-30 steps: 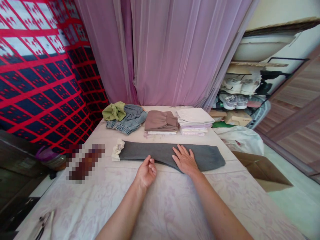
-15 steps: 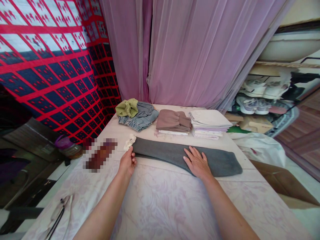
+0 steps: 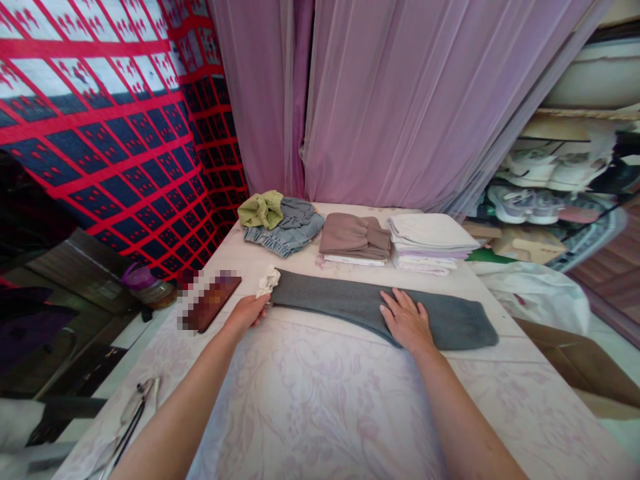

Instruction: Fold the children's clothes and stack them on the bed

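Dark grey trousers [image 3: 325, 295], folded lengthwise into a long strip, lie across the table. A gathered cream-white frill [image 3: 269, 280] sits at their left end. My left hand [image 3: 249, 312] is closed on that end beside the frill, its fingertips partly hidden. Farther right, my right hand [image 3: 407, 321] rests flat on the trousers with its fingers spread and the palm down. The wide end of the cloth extends past it to the right.
Behind the trousers are crumpled jeans [image 3: 285, 233] with a green garment [image 3: 261, 210], folded brown clothing [image 3: 353, 237] and a white folded stack [image 3: 433, 240]. A partly pixelated phone-like object [image 3: 220, 303] and glasses [image 3: 131, 407] lie left. A cardboard box [image 3: 575, 363] stands right of the table.
The view has shifted slightly, moving the scene a little rightward. My left hand has turned slightly at the frilled end and still grips it. My right hand remains flat on the trousers.
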A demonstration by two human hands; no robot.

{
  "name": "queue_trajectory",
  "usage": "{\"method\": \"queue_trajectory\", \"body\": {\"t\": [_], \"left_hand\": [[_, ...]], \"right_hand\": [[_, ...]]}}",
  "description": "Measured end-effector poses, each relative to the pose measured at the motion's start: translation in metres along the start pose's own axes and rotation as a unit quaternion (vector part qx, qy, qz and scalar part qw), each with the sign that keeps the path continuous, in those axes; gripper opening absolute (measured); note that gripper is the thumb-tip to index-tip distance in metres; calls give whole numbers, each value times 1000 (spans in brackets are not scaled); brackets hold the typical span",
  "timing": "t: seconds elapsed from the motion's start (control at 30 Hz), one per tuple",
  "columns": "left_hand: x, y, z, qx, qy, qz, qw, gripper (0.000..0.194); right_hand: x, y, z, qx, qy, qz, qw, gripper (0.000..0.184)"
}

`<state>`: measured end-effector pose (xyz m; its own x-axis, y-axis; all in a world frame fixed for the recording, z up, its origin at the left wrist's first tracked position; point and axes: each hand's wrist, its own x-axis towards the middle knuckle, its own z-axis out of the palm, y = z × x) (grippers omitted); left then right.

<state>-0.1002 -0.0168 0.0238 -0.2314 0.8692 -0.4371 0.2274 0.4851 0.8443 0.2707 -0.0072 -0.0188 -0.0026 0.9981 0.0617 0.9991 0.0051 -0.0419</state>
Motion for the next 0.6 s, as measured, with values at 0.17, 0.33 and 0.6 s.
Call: {"method": "queue_trajectory", "body": {"t": [0.17,0.33,0.6], "left_hand": [[3,-1,-4,83,-24,-10,996,40],[4,1,-21,184,-19,3,983,38],[28,28,-28,299,100,83,945,63]], "right_hand": [[5,17,4,42,-8,-27,999,44],[-2,59,2,103,106,-21,989,42],[-5,122,-33,18,139,316,938,53]]}}
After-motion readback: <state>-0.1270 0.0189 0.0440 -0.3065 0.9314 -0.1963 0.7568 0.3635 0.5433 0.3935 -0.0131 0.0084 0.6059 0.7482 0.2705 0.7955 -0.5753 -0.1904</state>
